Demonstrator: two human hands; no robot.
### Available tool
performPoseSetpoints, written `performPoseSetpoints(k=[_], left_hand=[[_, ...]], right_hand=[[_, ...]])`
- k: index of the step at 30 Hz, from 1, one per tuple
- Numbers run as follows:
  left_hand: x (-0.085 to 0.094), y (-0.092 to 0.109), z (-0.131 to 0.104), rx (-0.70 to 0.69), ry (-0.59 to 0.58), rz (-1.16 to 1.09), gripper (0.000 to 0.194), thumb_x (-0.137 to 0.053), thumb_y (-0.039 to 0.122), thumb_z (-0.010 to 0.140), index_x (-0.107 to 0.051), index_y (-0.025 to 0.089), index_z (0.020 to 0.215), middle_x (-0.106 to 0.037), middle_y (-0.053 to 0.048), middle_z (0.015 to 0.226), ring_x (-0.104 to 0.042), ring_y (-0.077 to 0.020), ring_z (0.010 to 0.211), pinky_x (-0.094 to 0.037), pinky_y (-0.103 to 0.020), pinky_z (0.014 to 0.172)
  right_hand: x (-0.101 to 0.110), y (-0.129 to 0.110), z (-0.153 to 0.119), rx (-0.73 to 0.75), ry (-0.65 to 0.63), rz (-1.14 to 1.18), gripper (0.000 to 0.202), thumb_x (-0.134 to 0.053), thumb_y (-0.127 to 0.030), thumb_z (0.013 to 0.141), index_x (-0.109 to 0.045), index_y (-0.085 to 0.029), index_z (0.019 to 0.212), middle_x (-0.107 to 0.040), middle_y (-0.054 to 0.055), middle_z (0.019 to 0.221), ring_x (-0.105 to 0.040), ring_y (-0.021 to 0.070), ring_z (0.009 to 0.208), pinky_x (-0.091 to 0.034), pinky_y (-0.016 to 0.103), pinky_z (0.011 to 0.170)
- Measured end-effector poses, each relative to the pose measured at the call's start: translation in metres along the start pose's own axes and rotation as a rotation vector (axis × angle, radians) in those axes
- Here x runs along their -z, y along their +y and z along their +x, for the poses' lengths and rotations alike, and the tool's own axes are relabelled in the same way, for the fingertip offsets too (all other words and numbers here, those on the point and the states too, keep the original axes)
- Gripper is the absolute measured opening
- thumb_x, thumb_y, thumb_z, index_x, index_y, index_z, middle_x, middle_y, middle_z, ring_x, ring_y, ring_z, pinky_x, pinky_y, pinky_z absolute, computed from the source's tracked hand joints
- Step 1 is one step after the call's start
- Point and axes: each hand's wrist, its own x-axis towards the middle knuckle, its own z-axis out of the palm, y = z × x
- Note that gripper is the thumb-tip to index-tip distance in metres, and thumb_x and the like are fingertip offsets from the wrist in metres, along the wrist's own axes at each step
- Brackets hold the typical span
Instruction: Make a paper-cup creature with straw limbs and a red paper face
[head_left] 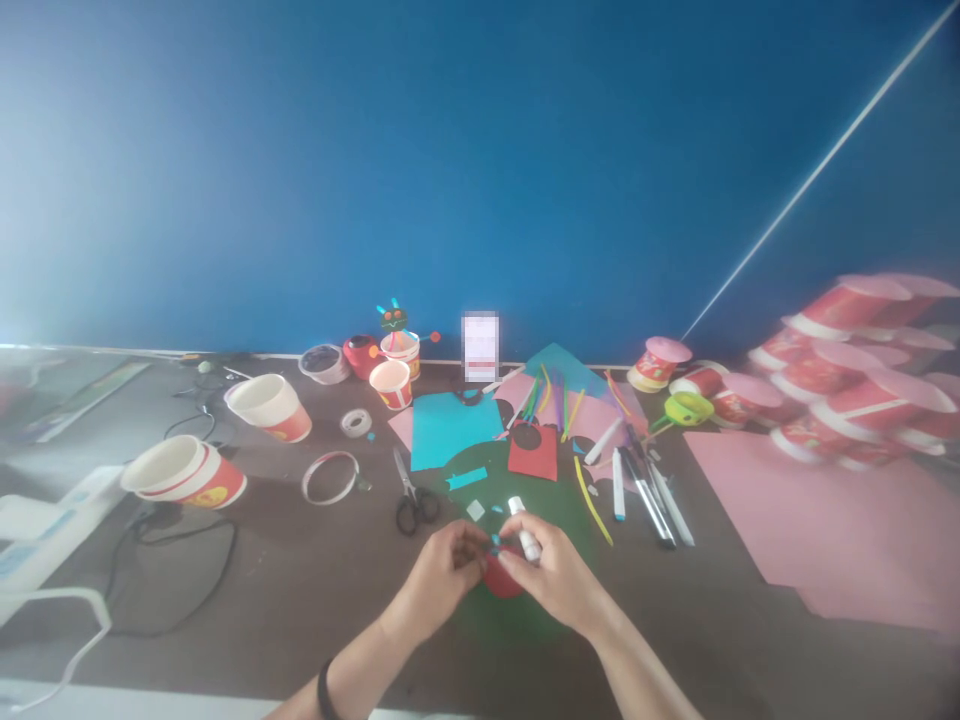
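A red paper piece (504, 577) with small blue bits (495, 541) at its top lies between my two hands, over a green sheet (551, 520). My left hand (448, 570) pinches at its upper left side with curled fingers. My right hand (553, 565) holds its right side between thumb and fingers. A white glue tube (523, 527) is against the right fingers; whether they grip it is unclear. Just beyond the hands are a small pale square (475, 511) and a blue strip (467, 478). Black-handled scissors (409, 495) lie to the left.
Paper cups (217, 478) and a tape ring (330, 478) stand left, near a power strip (56, 530) and cables. Markers (656, 500), a red square with a hole (533, 455) and pipe cleaners lie beyond. Stacked red cups (862, 400) and pink sheets (817, 520) are right.
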Motion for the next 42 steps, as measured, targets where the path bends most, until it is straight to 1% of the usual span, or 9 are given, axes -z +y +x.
performPoseSetpoints(k=[3, 6, 9, 14, 17, 20, 23, 29, 42], left_hand=[[0.001, -0.003, 0.0, 0.005, 0.027, 0.014, 0.019, -0.058, 0.015, 0.071, -0.058, 0.013, 0.09, -0.062, -0.001, 0.071, -0.058, -0.0155, 0.067, -0.042, -0.024, 0.062], [0.002, -0.004, -0.002, -0.014, 0.055, 0.127, 0.019, -0.058, 0.017, 0.073, -0.058, 0.015, 0.092, -0.063, -0.001, 0.069, -0.057, -0.0146, 0.061, -0.04, -0.023, 0.056], [0.002, -0.006, -0.007, -0.096, 0.068, 0.327, 0.02, -0.054, 0.016, 0.077, -0.059, 0.018, 0.096, -0.066, -0.001, 0.069, -0.058, -0.015, 0.057, -0.04, -0.024, 0.054], [0.006, -0.005, -0.015, -0.264, 0.073, 0.661, 0.021, -0.045, 0.018, 0.086, -0.06, 0.022, 0.099, -0.069, -0.006, 0.083, -0.065, -0.0213, 0.076, -0.046, -0.028, 0.067], [0.01, 0.006, -0.009, -0.337, 0.101, 0.829, 0.02, -0.044, 0.018, 0.087, -0.062, 0.021, 0.095, -0.065, -0.007, 0.086, -0.063, -0.0211, 0.078, -0.047, -0.029, 0.07], [0.012, 0.025, 0.008, -0.373, 0.096, 0.932, 0.019, -0.046, 0.015, 0.085, -0.06, 0.02, 0.096, -0.062, -0.006, 0.091, -0.06, -0.0203, 0.086, -0.046, -0.029, 0.076], [0.009, 0.042, 0.03, -0.354, 0.012, 1.103, 0.018, -0.049, 0.016, 0.083, -0.059, 0.019, 0.098, -0.059, -0.007, 0.098, -0.054, -0.0233, 0.097, -0.044, -0.032, 0.079], [0.001, 0.051, 0.06, -0.367, -0.141, 1.189, 0.015, -0.056, 0.013, 0.074, -0.061, 0.017, 0.088, -0.057, -0.009, 0.092, -0.052, -0.0257, 0.094, -0.042, -0.034, 0.075], [0.0, 0.049, 0.066, -0.343, -0.222, 1.234, 0.015, -0.051, 0.012, 0.075, -0.056, 0.018, 0.088, -0.055, -0.008, 0.094, -0.05, -0.0242, 0.093, -0.04, -0.033, 0.074]], right_hand=[[0.003, 0.001, -0.005, -0.003, 0.005, -0.029, 0.015, -0.056, -0.025, 0.075, -0.057, -0.02, 0.09, -0.035, -0.007, 0.059, -0.036, 0.0101, 0.052, -0.032, 0.019, 0.049], [0.005, 0.004, -0.008, 0.012, 0.079, -0.09, 0.017, -0.052, -0.024, 0.077, -0.055, -0.021, 0.095, -0.044, -0.004, 0.065, -0.044, 0.0117, 0.056, -0.036, 0.02, 0.052], [0.007, 0.009, -0.01, 0.031, 0.153, -0.173, 0.016, -0.048, -0.024, 0.081, -0.054, -0.021, 0.096, -0.052, -0.001, 0.071, -0.05, 0.0138, 0.061, -0.04, 0.021, 0.056], [0.008, 0.018, -0.01, 0.061, 0.222, -0.228, 0.017, -0.045, -0.025, 0.084, -0.053, -0.021, 0.097, -0.056, 0.001, 0.073, -0.053, 0.0154, 0.062, -0.042, 0.023, 0.057], [0.007, 0.023, -0.01, 0.068, 0.263, -0.208, 0.018, -0.044, -0.025, 0.084, -0.052, -0.021, 0.1, -0.057, 0.002, 0.075, -0.053, 0.0151, 0.061, -0.042, 0.023, 0.056], [0.004, 0.031, -0.008, 0.062, 0.304, -0.196, 0.02, -0.045, -0.025, 0.083, -0.051, -0.02, 0.101, -0.056, 0.001, 0.074, -0.052, 0.0143, 0.06, -0.042, 0.023, 0.057], [0.001, 0.039, -0.006, 0.064, 0.341, -0.191, 0.02, -0.045, -0.024, 0.083, -0.05, -0.02, 0.102, -0.055, 0.0, 0.074, -0.051, 0.0141, 0.061, -0.042, 0.023, 0.059], [0.002, 0.047, -0.006, 0.069, 0.403, -0.152, 0.02, -0.045, -0.024, 0.083, -0.049, -0.021, 0.102, -0.053, -0.001, 0.072, -0.051, 0.014, 0.06, -0.041, 0.023, 0.06], [0.001, 0.05, -0.006, 0.055, 0.386, -0.142, 0.022, -0.047, -0.025, 0.083, -0.048, -0.022, 0.104, -0.054, -0.002, 0.072, -0.049, 0.0133, 0.057, -0.041, 0.023, 0.058]])
